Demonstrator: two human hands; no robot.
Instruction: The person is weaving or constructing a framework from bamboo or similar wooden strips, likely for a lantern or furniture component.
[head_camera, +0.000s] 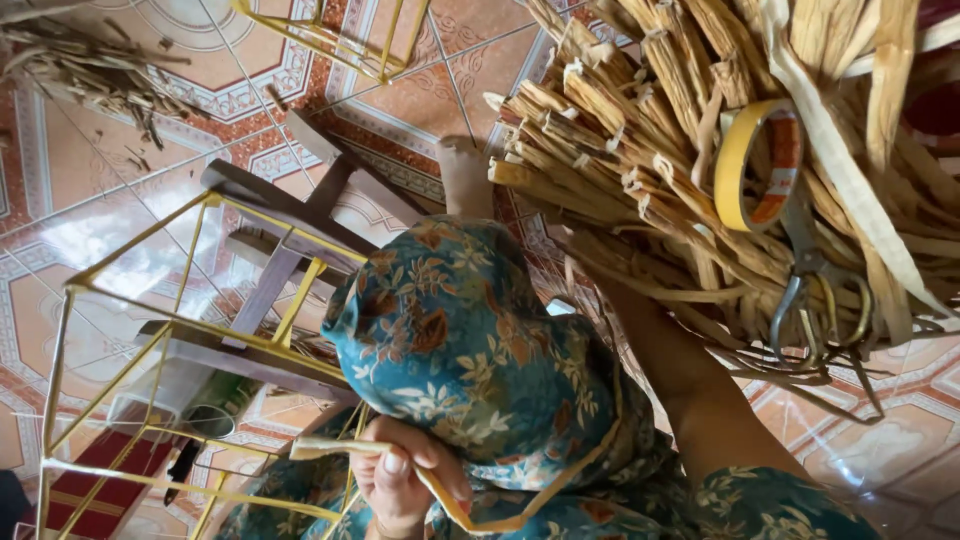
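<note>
Head view — left fingers (405, 470) pinch a dried leaf strip (330, 446).

Tape (757, 165) and scissors (812, 290) lie on the reed pile (620, 140) at right; the wire frame (150, 400) stands left, around a stool (280, 260), on the floor (90, 190).

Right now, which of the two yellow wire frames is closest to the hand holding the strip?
The big yellow frame at lower left, right beside the left hand pinching the strip; the other frame stands far off at the top.
</note>
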